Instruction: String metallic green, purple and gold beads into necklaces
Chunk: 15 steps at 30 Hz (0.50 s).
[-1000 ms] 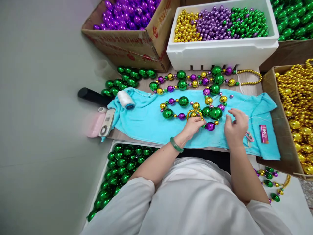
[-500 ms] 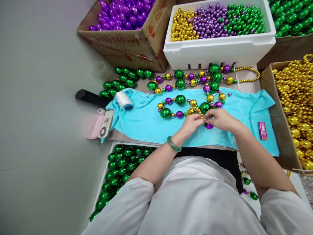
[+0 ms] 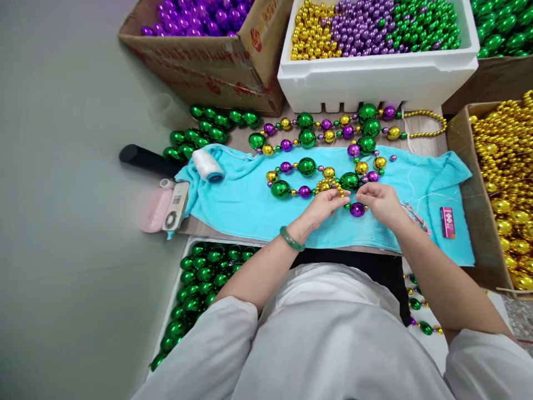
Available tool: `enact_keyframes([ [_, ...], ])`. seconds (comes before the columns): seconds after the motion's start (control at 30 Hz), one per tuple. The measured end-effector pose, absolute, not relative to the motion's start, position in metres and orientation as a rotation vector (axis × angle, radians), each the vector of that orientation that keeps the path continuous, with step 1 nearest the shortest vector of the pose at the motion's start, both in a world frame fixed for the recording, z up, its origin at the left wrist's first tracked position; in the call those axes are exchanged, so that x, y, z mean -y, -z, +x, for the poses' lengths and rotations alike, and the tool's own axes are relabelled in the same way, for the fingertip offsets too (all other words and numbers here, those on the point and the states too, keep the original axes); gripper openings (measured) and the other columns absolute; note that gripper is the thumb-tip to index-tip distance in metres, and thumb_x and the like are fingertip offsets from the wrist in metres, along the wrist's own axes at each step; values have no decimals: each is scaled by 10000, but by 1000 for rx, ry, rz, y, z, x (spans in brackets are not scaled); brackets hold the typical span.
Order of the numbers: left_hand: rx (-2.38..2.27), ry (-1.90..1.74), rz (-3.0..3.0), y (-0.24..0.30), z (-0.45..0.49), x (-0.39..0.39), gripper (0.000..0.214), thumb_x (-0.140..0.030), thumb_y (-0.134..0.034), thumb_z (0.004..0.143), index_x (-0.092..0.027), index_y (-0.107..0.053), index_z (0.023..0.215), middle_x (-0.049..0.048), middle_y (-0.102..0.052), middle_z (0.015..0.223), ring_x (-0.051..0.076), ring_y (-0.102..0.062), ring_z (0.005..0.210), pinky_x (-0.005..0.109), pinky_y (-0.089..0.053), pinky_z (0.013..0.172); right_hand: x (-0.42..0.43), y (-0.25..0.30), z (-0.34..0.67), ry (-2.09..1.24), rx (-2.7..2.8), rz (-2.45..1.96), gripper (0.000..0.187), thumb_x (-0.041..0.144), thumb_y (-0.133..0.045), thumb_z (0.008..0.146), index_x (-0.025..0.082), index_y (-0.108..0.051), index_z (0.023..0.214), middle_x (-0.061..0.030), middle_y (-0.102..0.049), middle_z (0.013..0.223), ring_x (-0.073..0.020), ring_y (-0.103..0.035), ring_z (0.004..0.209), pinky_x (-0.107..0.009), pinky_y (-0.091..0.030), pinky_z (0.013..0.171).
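My left hand [image 3: 325, 208], with a green bangle [image 3: 292, 239] at the wrist, pinches the end of a strand of small gold beads [image 3: 327, 185]. Just to its right, my right hand [image 3: 380, 204] has thumb and forefinger pressed together; what is between them is too small to make out. A bead necklace [image 3: 281, 189] of green, purple and gold beads loops over the turquoise towel [image 3: 258, 219] around my hands. One purple bead [image 3: 357, 209] lies just below the gap between them. Beyond, a longer double bead strand [image 3: 307, 138] runs across the table to a gold loop.
A white thread spool [image 3: 207, 165] lies on the towel's left, a small pink box [image 3: 448, 223] on its right. A white foam box [image 3: 377, 78] of small beads and a cardboard box [image 3: 195, 69] of purple beads stand behind. Gold beads [image 3: 506, 161] fill a box at right.
My hands have moved slightly apart, the right one shifting rightwards. The purple bead below them now shows fully. The view has shifted a little.
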<state>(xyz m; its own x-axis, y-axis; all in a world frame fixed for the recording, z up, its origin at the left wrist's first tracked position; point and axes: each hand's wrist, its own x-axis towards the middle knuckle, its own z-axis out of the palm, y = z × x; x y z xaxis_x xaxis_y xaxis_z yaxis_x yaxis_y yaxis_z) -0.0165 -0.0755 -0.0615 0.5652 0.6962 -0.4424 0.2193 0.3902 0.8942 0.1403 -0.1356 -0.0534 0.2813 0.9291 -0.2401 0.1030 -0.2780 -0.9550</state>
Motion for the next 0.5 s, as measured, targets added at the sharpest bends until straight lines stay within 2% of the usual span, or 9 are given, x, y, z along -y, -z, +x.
enact_keyframes([
  [0.17,-970,-314,1563,64,-26,70,68,-214,-679,714,-149,-673,695,-1,-621,699,111,-521,673,245,-401,650,139,55,147,-1073,795,-1606,141,300,-652,615,175,-588,601,46,-433,471,-71,-321,447,-229,-217,434],
  [0.33,-933,-369,1724,72,-33,72,158,-200,-539,809,-163,-656,708,-1,-643,708,129,-556,708,252,-416,692,140,54,160,-1049,741,-1602,128,284,-663,596,179,-589,588,50,-431,451,-71,-331,433,-231,-232,428],
  [0.5,-987,-377,1821,85,-33,79,162,-178,-528,809,-165,-631,685,-5,-632,678,131,-548,682,242,-398,672,141,74,165,-960,745,-1744,106,260,-664,566,169,-611,569,35,-490,468,-85,-383,464,-242,-271,463],
])
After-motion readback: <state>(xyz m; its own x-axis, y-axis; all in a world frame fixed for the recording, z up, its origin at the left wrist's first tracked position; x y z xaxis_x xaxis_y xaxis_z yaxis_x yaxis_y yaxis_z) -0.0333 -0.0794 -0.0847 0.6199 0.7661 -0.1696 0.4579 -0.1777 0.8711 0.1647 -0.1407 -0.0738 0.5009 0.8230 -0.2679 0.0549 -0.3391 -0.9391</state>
